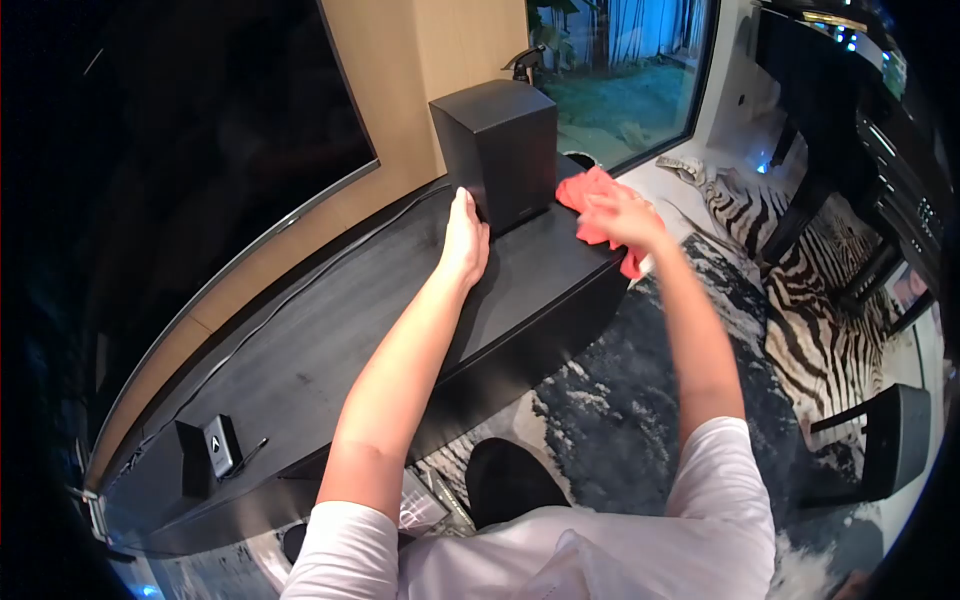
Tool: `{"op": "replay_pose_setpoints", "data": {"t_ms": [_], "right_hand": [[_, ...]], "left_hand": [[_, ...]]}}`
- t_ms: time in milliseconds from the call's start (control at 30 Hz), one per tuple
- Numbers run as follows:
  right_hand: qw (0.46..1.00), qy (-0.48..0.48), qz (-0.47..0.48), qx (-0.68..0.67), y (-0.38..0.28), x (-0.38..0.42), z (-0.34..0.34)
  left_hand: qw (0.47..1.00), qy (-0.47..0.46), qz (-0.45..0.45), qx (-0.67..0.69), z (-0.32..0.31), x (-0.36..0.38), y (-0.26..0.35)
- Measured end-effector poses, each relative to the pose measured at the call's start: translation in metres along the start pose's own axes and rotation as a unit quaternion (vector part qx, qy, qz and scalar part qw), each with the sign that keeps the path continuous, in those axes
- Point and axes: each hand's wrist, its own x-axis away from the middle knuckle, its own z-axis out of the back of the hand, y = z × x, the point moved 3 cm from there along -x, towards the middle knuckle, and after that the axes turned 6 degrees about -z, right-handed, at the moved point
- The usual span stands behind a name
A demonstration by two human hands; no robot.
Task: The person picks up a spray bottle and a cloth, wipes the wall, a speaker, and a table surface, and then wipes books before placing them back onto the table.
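Observation:
A tall black speaker (pixel 505 150) stands upright on the far end of a long black cabinet (pixel 370 290). My left hand (pixel 465 240) rests against the speaker's near left side, low down, its fingers stretched along the surface rather than wrapped round it. To the right of the speaker, my right hand (pixel 625 220) has hold of a crumpled red cloth (pixel 590 190) at the cabinet's end. Part of that cloth hangs over the edge, and motion blurs the hand a little.
A large dark television screen (pixel 200 130) rises behind the cabinet. Along the cabinet's back runs a thin cable (pixel 260 335). A small black-and-silver box (pixel 221 446) lies near its left end. Behind the speaker a spray bottle top (pixel 524 62) shows. A zebra-pattern rug (pixel 800 300) lies at right.

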Motion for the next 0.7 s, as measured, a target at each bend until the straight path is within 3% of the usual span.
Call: {"op": "replay_pose_setpoints", "data": {"t_ms": [67, 100, 167, 233, 267, 300, 367, 400, 433, 467, 500, 533, 567, 633, 667, 700], "right_hand": [[0.946, 0.045, 0.059, 0.317, -0.039, 0.018, -0.032], [0.957, -0.036, 0.006, 0.289, -0.058, 0.021, -0.042], [0.968, -0.067, -0.027, 0.240, -0.111, 0.048, -0.061], [0.937, -0.204, 0.063, 0.276, -0.186, 0.084, -0.078], [0.967, -0.099, 0.170, 0.164, -0.203, 0.106, -0.087], [0.961, 0.010, 0.273, 0.048, -0.208, 0.122, -0.088], [0.967, -0.033, 0.253, -0.019, -0.175, 0.100, -0.079], [0.975, -0.047, 0.214, 0.038, -0.150, 0.081, -0.059], [0.961, -0.194, -0.132, 0.144, -0.132, 0.050, -0.024], [0.982, -0.081, -0.120, 0.124, -0.059, 0.029, -0.015], [0.989, 0.033, -0.100, 0.103, 0.012, 0.009, -0.006], [0.946, -0.024, -0.271, 0.175, 0.063, -0.008, 0.021], [0.947, 0.057, -0.305, -0.086, 0.080, -0.003, 0.046], [0.953, 0.174, -0.167, 0.185, 0.034, -0.006, 0.079], [0.971, 0.112, -0.173, 0.123, 0.016, -0.006, 0.075], [0.966, 0.118, 0.041, 0.225, -0.004, 0.000, 0.061]], "left_hand": [[1.000, -0.002, -0.010, -0.017, -0.003, 0.000, -0.001], [1.000, 0.000, -0.012, -0.016, -0.003, 0.001, 0.000], [0.999, -0.016, -0.007, -0.027, -0.008, 0.004, 0.004], [0.998, -0.053, -0.003, -0.041, -0.011, 0.006, 0.012], [0.997, -0.058, 0.024, -0.041, -0.002, 0.004, 0.012], [0.995, 0.010, 0.064, -0.072, 0.008, 0.007, 0.016], [0.982, -0.049, 0.090, -0.158, 0.044, 0.008, 0.026], [0.970, -0.020, 0.052, -0.236, 0.053, 0.021, 0.041], [0.930, -0.026, 0.026, -0.365, 0.078, 0.025, 0.054], [0.859, -0.024, -0.013, -0.511, 0.100, 0.032, 0.073], [0.818, 0.005, -0.020, -0.575, 0.124, 0.042, 0.086], [0.768, 0.046, -0.013, -0.638, 0.144, 0.055, 0.099], [0.734, 0.077, -0.021, -0.675, 0.172, 0.063, 0.106], [0.627, 0.101, -0.043, -0.771, 0.214, 0.078, 0.118], [0.603, 0.105, -0.042, -0.789, 0.224, 0.087, 0.122], [0.578, 0.106, -0.042, -0.808, 0.232, 0.093, 0.125]]}}
